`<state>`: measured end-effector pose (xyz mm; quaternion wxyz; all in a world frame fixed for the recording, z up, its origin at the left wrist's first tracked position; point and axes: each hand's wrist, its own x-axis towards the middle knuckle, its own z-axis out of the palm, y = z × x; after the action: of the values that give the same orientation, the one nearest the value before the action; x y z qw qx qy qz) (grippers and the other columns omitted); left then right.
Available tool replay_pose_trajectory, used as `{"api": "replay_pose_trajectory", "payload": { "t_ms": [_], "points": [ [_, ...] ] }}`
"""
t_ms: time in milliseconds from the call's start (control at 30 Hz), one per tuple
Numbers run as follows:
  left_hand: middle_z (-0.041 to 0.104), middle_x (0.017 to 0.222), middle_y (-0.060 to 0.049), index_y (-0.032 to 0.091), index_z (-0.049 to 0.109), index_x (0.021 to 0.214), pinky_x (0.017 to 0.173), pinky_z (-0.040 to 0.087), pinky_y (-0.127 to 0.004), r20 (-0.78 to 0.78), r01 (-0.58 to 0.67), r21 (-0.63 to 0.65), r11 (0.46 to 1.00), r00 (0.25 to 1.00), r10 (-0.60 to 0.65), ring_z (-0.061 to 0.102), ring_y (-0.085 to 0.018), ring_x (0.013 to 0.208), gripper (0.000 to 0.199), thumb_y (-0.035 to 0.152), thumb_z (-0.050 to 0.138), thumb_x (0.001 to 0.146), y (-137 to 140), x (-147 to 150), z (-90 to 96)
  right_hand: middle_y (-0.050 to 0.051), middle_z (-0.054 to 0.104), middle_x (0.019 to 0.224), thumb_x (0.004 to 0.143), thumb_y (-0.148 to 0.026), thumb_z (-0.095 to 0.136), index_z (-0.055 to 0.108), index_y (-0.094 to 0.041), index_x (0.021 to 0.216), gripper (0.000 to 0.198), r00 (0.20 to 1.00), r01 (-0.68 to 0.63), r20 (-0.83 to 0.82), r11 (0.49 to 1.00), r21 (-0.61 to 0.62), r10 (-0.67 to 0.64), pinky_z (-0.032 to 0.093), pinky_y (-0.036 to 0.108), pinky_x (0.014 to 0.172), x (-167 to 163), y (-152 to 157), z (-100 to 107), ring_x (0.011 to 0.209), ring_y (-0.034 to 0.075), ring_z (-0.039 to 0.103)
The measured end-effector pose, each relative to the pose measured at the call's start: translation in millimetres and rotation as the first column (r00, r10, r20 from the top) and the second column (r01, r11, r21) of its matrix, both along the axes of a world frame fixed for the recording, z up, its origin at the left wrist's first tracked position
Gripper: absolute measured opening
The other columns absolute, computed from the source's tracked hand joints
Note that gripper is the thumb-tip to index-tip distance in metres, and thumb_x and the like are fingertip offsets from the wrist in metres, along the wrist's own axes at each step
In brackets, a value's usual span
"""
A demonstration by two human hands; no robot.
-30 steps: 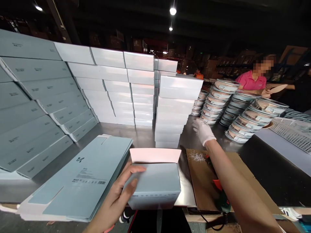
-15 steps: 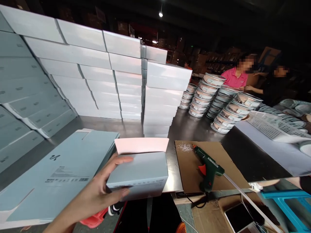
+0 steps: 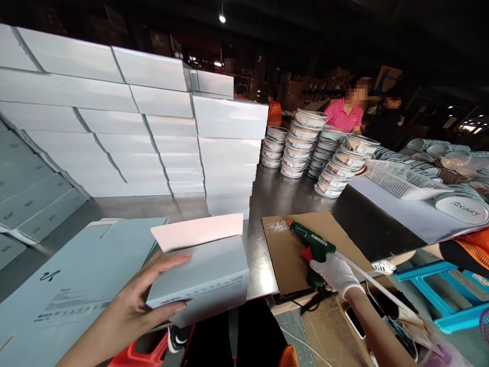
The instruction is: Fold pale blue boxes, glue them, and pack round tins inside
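Note:
My bare left hand (image 3: 141, 295) grips a pale blue carton (image 3: 202, 280) by its left end, thumb below and fingers on top. The carton's pink-lined flap (image 3: 200, 232) stands up along its far edge. To the right, a green hot glue gun (image 3: 313, 242) lies on a cardboard sheet (image 3: 275, 255), with a clear glue stick (image 3: 355, 267) out of its back. My white-gloved right hand (image 3: 336, 275) is closed around the gun's handle. White glue scraps (image 3: 277, 226) lie by its nozzle.
Flat pale blue cartons (image 3: 87, 275) lie at left. Stacked white boxes (image 3: 160, 127) form a wall behind. Round tins (image 3: 338, 168) stand in stacks near a white basket (image 3: 405, 178). A person in pink (image 3: 344, 114) is beyond. A blue stool (image 3: 443, 290) stands at lower right.
My right hand has come in from the lower right and taken the glue gun's handle. The view has turned right; my left hand still holds the carton, now tilted slightly.

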<state>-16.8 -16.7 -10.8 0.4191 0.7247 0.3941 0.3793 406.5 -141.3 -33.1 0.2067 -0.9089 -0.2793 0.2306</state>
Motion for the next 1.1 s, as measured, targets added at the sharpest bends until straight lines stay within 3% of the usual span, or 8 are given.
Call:
{"api": "replay_pose_trajectory", "payload": {
  "t_ms": [100,200,300,433,567,700,933,1100],
  "points": [
    [0.072,0.134,0.002,0.04,0.076,0.118,0.068,0.063,-0.024,-0.026,0.014,-0.006,1.0,1.0,-0.014,0.062,-0.038,0.129,0.046,0.045,0.083,0.073,3.8,-4.1,-4.5,-0.004,0.053,0.052,0.09,-0.061,0.058,0.053,-0.024,0.066,0.044,0.951,0.102,-0.309,0.975,0.198,-0.036,0.046,0.029,0.047,-4.6,-19.2,3.3,0.044,0.013,0.051],
    [0.073,0.132,-0.001,0.038,0.076,0.12,0.083,0.064,-0.03,-0.042,0.033,0.043,0.999,0.999,-0.031,0.061,-0.038,0.131,0.049,0.048,0.084,0.073,11.2,-4.7,-6.4,0.0,0.055,0.056,0.074,-0.074,0.061,0.049,-0.028,0.062,0.049,0.885,0.174,-0.462,0.878,0.446,0.059,0.05,0.035,0.051,-18.9,-36.3,13.2,0.051,0.019,0.055],
    [0.073,0.132,-0.003,0.038,0.075,0.123,0.098,0.059,-0.037,-0.061,0.089,0.097,0.991,0.995,-0.084,0.063,-0.036,0.129,0.05,0.046,0.084,0.075,18.5,-0.7,-0.8,0.006,0.074,0.09,0.059,-0.085,0.063,0.067,-0.031,0.086,0.06,0.779,0.317,-0.596,0.697,0.643,0.194,0.059,0.043,0.071,-33.6,-30.6,25.4,0.081,0.028,0.072],
    [0.07,0.132,-0.005,0.038,0.073,0.122,0.102,0.056,-0.042,-0.049,0.093,0.095,0.991,0.995,-0.089,0.068,-0.033,0.12,0.046,0.039,0.083,0.077,21.1,9.6,16.6,0.009,0.075,0.122,0.058,-0.074,0.075,0.073,-0.039,0.109,0.062,0.595,0.468,-0.665,0.478,0.743,0.451,0.061,0.057,0.083,-54.5,1.2,48.0,0.116,0.04,0.069],
    [0.07,0.125,-0.009,0.029,0.072,0.121,0.099,0.057,-0.043,-0.065,0.03,0.091,0.995,0.998,-0.024,0.068,-0.032,0.115,0.043,0.033,0.078,0.079,14.7,22.0,30.4,0.011,0.078,0.114,0.072,-0.055,0.071,0.076,-0.035,0.111,0.044,0.626,0.185,-0.468,0.464,0.866,0.624,0.057,0.061,0.098,-79.1,14.2,66.3,0.119,0.041,0.068],
    [0.067,0.125,-0.009,0.026,0.069,0.124,0.093,0.058,-0.042,-0.109,-0.033,0.135,0.99,0.993,0.048,0.07,-0.031,0.109,0.043,0.033,0.074,0.081,4.5,35.3,37.4,0.007,0.081,0.097,0.086,-0.046,0.067,0.08,-0.034,0.098,0.022,0.643,-0.105,-0.326,0.502,0.859,0.692,0.066,0.046,0.079,-94.6,6.7,58.8,0.092,0.032,0.079],
    [0.066,0.119,-0.011,0.026,0.066,0.127,0.078,0.061,-0.045,-0.268,0.004,0.186,0.982,0.962,0.047,0.074,-0.03,0.087,0.045,0.037,0.069,0.084,-16.9,54.8,55.9,0.001,0.076,0.081,0.074,-0.024,0.075,0.075,-0.03,0.088,0.015,0.82,-0.391,0.103,0.421,0.818,0.563,0.064,0.032,0.07,-145.9,19.9,46.4,0.074,0.023,0.073],
    [0.064,0.118,-0.012,0.027,0.066,0.13,0.063,0.06,-0.042,-0.323,0.023,0.201,0.979,0.945,0.045,0.07,-0.024,0.064,0.045,0.039,0.068,0.086,-23.2,58.0,56.9,-0.003,0.062,0.058,0.075,-0.022,0.06,0.059,-0.026,0.068,0.008,0.713,-0.607,0.335,0.303,0.735,0.616,0.049,0.027,0.048,-171.1,34.8,70.8,0.05,0.016,0.059]
  ]
}}
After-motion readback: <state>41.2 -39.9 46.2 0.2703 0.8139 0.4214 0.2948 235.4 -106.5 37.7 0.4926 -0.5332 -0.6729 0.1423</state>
